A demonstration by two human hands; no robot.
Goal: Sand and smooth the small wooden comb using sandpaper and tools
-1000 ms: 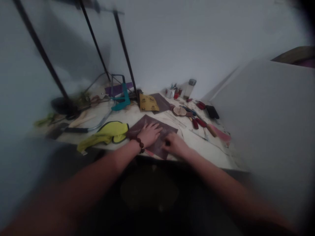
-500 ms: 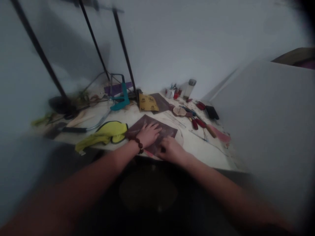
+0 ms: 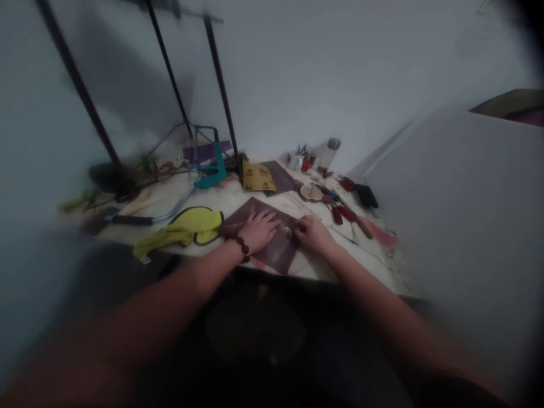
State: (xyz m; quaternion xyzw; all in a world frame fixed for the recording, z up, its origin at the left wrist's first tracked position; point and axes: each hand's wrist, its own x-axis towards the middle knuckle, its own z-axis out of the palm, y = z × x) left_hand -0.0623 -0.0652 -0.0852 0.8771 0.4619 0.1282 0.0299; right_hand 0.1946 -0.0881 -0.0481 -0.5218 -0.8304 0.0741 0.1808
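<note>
Head view: L hand (image 3: 258, 231), open, lies flat on worn dark brown sandpaper sheet (image 3: 274, 255) near front edge of pale workbench (image 3: 225, 198); R hand (image 3: 313, 235), fingers curled, just beside small pale round wood piece (image 3: 287, 231) on sheet, grip unclear.

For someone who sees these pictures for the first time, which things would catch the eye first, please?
The bright yellow cloth catches the eye first, lying left of the dark sandpaper sheet. On that sheet rests the left hand, with a bead bracelet at the wrist, and the right hand is at the sheet's right edge. Farther back stands a teal frame.
</note>
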